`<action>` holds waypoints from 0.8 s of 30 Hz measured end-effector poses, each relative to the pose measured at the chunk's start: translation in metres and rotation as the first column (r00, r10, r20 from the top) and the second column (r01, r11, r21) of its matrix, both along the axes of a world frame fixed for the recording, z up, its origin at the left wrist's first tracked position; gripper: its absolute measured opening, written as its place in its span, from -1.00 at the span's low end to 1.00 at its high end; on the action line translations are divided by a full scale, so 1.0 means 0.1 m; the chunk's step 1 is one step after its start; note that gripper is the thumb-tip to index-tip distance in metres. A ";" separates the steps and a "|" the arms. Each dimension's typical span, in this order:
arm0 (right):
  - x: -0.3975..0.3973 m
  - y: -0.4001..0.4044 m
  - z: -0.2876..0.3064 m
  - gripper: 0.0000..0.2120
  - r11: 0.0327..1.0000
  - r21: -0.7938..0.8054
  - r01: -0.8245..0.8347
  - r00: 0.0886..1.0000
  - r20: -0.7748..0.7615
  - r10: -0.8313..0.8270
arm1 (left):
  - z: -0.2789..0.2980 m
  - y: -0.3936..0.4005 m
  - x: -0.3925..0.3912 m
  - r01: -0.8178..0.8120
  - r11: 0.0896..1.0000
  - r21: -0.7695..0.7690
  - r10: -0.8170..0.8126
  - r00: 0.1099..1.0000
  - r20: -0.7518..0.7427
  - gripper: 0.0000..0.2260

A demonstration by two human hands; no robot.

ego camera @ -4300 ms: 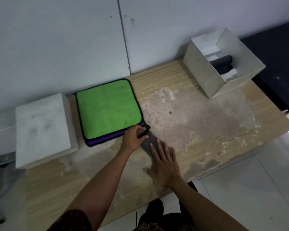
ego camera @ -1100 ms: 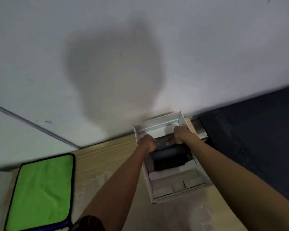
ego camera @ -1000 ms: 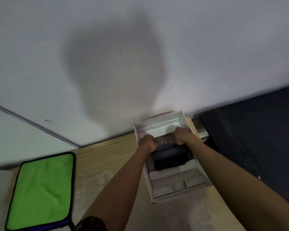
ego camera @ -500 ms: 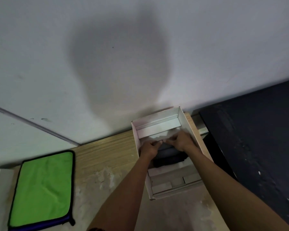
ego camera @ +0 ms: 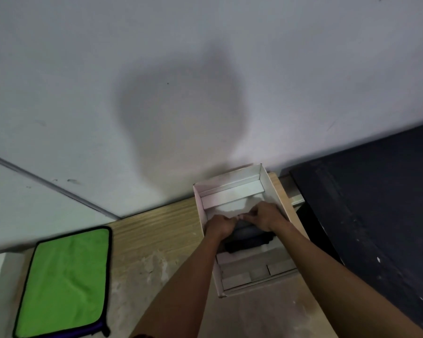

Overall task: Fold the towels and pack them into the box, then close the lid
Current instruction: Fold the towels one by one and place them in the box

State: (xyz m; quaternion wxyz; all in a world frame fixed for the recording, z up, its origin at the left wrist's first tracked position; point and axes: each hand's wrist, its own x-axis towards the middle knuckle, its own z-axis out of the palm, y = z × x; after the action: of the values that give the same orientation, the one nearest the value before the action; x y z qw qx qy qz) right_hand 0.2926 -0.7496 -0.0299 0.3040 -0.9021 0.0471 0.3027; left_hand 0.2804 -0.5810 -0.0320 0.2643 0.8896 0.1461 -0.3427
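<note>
Box: a white cardboard box (ego camera: 276, 189) stands open at the far right corner of the counter (ego camera: 156, 237), against the pale wall (ego camera: 156, 81); its near flaps lie folded inward along the front edge.

Packed towels: dark rolled towels (ego camera: 249, 237) lie inside the box, about mid-way along it, partly hidden by the two wrists.

White flap: a white paper or card flap (ego camera: 232, 209) sits inside the box just beyond the dark towels — both hands meet at its near edge.

Left hand: the left hand (ego camera: 220, 224) reaches into the box from the left side, fingers curled, the tips pinching the near edge of the white flap.

Right hand: the right hand (ego camera: 264, 217) reaches in from the right, fingers bent and likewise pinching the flap's edge; its fingertips almost touch those of the left hand.

Green towel: a green towel with dark trim (ego camera: 64, 281) lies flat and unfolded at the near left of the counter, well apart from the box — a purple layer shows under its near edge.

Counter: light wood grain, with worn pale patches between the green towel and the box.

Right side: a dark surface (ego camera: 376, 215) lies beyond the counter's right edge.
</note>
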 end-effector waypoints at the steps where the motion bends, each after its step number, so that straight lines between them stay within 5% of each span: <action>1: -0.02 -0.01 -0.01 -0.52 1.000 0.016 0.013 0.999 0.033 -0.014 | 0.02 -0.01 -0.01 -0.010 1.000 0.005 0.010 1.000 0.018 -0.42; 12: -0.20 0.05 0.35 -0.53 0.997 0.076 -0.017 0.905 0.426 -0.017 | 0.41 -0.09 -0.15 -0.035 0.999 -0.036 0.044 0.945 0.324 -0.56; 15: -0.28 0.06 0.50 -0.38 0.998 0.059 0.002 0.880 0.473 -0.030 | 0.54 0.01 -0.26 -0.005 0.998 -0.070 0.036 0.893 0.449 -0.42; 19: -0.45 0.06 0.66 -0.17 0.997 -0.075 -0.015 0.832 0.552 0.054 | 0.74 0.19 -0.44 0.085 0.982 0.171 -0.178 0.738 0.651 -0.26; 24: -0.71 0.17 0.82 0.05 0.958 -0.283 0.054 0.807 0.577 0.125 | 0.94 0.50 -0.71 0.002 0.937 0.351 -0.246 0.715 0.654 -0.07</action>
State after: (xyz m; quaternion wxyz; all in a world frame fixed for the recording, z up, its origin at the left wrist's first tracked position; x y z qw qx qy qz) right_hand 0.2216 -0.7328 0.0522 0.1644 -0.9861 -0.0234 0.0036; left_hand 0.2091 -0.5310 0.0622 0.1253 0.9913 0.0309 0.0237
